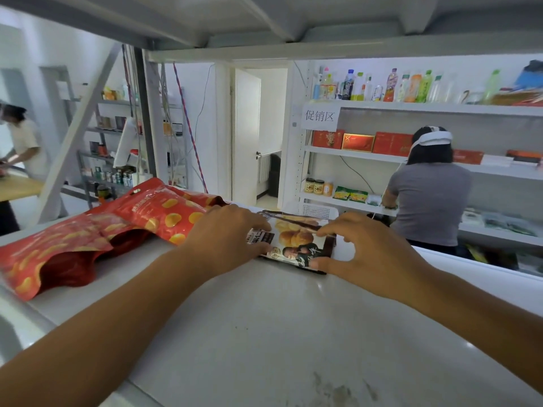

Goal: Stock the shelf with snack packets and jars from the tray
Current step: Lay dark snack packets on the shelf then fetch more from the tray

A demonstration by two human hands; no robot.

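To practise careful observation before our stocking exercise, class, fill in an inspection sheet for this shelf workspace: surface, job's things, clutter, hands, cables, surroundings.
Surface: white shelf board, with grey smudges near its front edge.
Job's things: dark snack packet lying flat toward the back; red snack packets overlapping at the left. No tray or jars seen on this board.
Clutter: nothing seen.
Hands: left hand grips the dark snack packet's left edge; right hand pinches its right side.
Cables: twisted cord hangs beyond the shelf; black wire runs down the far shelving's back.
Surroundings: person in grey top at far shelving holding bottles, red boxes and jars; another person at far left.
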